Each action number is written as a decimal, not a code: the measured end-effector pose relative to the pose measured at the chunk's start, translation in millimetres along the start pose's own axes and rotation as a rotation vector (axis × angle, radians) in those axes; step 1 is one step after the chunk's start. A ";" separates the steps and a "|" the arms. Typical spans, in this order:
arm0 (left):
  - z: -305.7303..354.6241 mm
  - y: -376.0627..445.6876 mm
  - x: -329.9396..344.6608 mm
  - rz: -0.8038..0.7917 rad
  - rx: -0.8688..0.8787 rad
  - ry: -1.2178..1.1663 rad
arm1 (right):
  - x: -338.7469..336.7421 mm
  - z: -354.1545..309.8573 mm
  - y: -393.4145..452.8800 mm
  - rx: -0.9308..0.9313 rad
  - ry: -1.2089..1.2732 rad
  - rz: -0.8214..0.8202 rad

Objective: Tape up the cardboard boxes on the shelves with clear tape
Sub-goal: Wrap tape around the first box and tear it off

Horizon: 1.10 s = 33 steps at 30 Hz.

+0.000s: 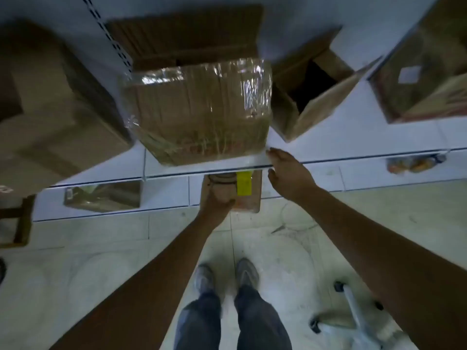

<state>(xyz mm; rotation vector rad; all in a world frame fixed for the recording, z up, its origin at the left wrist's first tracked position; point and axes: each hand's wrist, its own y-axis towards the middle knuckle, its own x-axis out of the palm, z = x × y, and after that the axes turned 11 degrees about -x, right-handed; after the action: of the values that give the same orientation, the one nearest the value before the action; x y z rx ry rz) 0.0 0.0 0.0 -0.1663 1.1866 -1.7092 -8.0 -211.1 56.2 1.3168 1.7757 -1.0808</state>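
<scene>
A cardboard box (199, 112) covered in shiny clear tape stands at the front of the white shelf (353, 145), its lower edge overhanging slightly. Just under the shelf edge, my left hand (217, 200) grips a roll of clear tape (222, 179). My right hand (285, 170) is at the shelf edge by the box's lower right corner, fingers stretched toward the box and thumb below the edge. Whether a strip of tape runs from the roll to the box is unclear.
An open box (310, 97) stands to the right, closed boxes at the left (50, 109) and far right (424, 72). A lower shelf holds a wrapped box (101, 195) and a box with a yellow tag (243, 185). A wheeled chair base (353, 322) sits by my feet.
</scene>
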 end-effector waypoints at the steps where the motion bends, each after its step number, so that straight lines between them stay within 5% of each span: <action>1: 1.1 22.7 9.5 0.004 0.046 -0.034 | 11.3 6.2 8.4 0.004 -0.035 0.022; 5: -21.7 122.5 51.9 0.063 0.074 -0.116 | 52.9 26.6 27.6 0.039 -0.006 0.099; 13: 8.4 108.4 68.2 -0.012 0.150 -0.218 | 79.3 31.1 25.3 0.111 0.026 0.185; 17: -4.9 86.7 63.8 -0.201 0.139 -0.297 | 75.9 29.3 24.7 0.132 0.018 0.137; 21: -8.9 65.1 54.6 -0.381 -0.002 -0.416 | 70.0 25.8 25.2 0.128 -0.003 0.094; 33: 28.5 43.1 -9.4 -0.520 -0.303 -0.548 | 49.5 14.1 34.1 0.207 0.001 -0.082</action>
<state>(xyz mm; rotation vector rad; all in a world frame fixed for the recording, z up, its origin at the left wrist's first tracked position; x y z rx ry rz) 49.2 -11.1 -14.7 -1.1365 1.0202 -1.7332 12.1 -198.5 -0.7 1.3743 1.7698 -1.3393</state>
